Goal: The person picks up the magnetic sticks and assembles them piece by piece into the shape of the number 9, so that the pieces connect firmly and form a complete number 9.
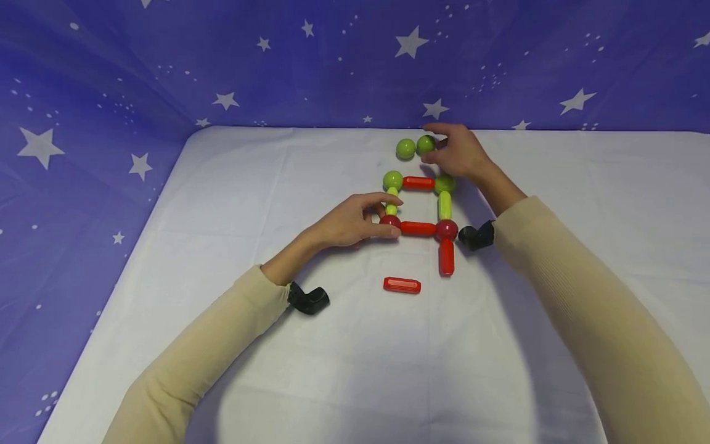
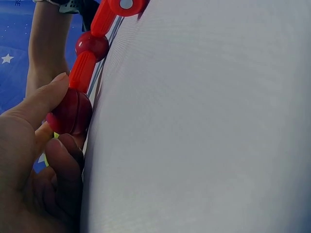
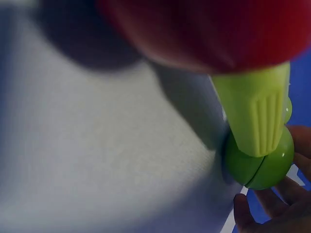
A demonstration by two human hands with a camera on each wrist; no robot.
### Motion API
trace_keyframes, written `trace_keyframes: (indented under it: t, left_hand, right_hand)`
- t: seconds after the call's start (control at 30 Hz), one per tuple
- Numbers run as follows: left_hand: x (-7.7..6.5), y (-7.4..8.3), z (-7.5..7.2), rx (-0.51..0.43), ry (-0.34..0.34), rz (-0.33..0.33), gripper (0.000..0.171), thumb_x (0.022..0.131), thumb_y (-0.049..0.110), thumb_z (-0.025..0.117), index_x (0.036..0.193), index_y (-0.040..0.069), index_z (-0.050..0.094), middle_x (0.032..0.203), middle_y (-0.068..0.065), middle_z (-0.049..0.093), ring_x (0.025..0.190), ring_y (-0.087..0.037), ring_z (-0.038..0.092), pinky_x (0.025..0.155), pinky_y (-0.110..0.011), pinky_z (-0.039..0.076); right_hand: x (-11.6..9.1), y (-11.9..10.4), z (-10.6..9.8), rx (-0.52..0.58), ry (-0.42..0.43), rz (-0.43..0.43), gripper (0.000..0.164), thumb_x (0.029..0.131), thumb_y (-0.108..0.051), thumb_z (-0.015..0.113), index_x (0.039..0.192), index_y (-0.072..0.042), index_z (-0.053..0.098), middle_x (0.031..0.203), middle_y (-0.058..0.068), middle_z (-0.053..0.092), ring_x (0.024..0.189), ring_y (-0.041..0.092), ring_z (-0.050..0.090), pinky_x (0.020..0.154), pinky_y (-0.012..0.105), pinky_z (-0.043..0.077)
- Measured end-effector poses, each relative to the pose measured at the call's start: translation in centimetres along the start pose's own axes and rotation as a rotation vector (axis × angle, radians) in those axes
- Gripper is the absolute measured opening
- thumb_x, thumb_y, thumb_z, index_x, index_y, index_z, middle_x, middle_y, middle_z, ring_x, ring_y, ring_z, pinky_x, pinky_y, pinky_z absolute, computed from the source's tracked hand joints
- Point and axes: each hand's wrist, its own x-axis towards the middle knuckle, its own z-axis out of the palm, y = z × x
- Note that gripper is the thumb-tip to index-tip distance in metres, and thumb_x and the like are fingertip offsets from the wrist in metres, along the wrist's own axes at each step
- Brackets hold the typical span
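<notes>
A closed frame of red and yellow-green rods joined by balls lies toward the back of the table. My left hand (image 1: 355,219) holds its front-left red ball (image 2: 70,116), thumb on one side and fingers on the other. Behind the frame, my right hand (image 1: 457,150) has thumb and fingers around a loose green ball (image 1: 425,144), which touches a second green ball (image 1: 406,148). The front-right red ball (image 1: 446,230) bears a red rod (image 1: 446,257) pointing toward me. In the right wrist view, a yellow-green rod (image 3: 257,114) runs to the frame's green ball (image 3: 257,167), hiding the loose ball.
A loose red rod (image 1: 402,285) lies in front of the frame. Black wrist mounts stick out near the left sleeve (image 1: 309,299) and the right sleeve (image 1: 477,235). White cloth covers the table (image 1: 266,370); a blue star-patterned curtain (image 1: 310,68) stands behind and to the left.
</notes>
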Motion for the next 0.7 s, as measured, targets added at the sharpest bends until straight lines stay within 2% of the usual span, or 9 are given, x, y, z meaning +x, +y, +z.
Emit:
trace_keyframes:
  t: [0.3, 0.57, 0.7]
  left_hand:
    - [0.07, -0.02, 0.01, -0.013, -0.001, -0.005, 0.054, 0.085, 0.028, 0.080, 0.133, 0.015, 0.060, 0.103, -0.005, 0.060, 0.069, -0.022, 0.049, 0.056, -0.030, 0.039]
    - [0.04, -0.06, -0.01, -0.002, 0.001, -0.003, 0.054, 0.085, 0.028, 0.080, 0.133, 0.015, 0.060, 0.103, -0.005, 0.060, 0.065, -0.022, 0.049, 0.054, -0.030, 0.039]
    - [0.15, -0.03, -0.07, 0.012, 0.000, 0.003, 0.054, 0.085, 0.029, 0.080, 0.133, 0.015, 0.060, 0.103, -0.004, 0.060, 0.071, -0.022, 0.050, 0.059, -0.030, 0.040]
  right_hand:
    - [0.27, -0.23, 0.03, -0.054, 0.011, 0.032, 0.055, 0.095, -0.011, 0.062, 0.147, -0.008, 0.046, 0.145, 0.018, 0.047, 0.127, 0.037, 0.049, 0.101, 0.049, 0.043]
    - [0.16, 0.31, 0.21, -0.047, 0.055, -0.038, 0.049, 0.093, -0.004, 0.062, 0.140, 0.001, 0.052, 0.135, 0.023, 0.056, 0.120, 0.038, 0.054, 0.101, 0.048, 0.043]
    - [0.06, 0.46, 0.23, -0.056, 0.082, -0.028, 0.046, 0.093, -0.006, 0.063, 0.138, 0.001, 0.054, 0.130, 0.023, 0.058, 0.118, 0.036, 0.054, 0.103, 0.047, 0.041]
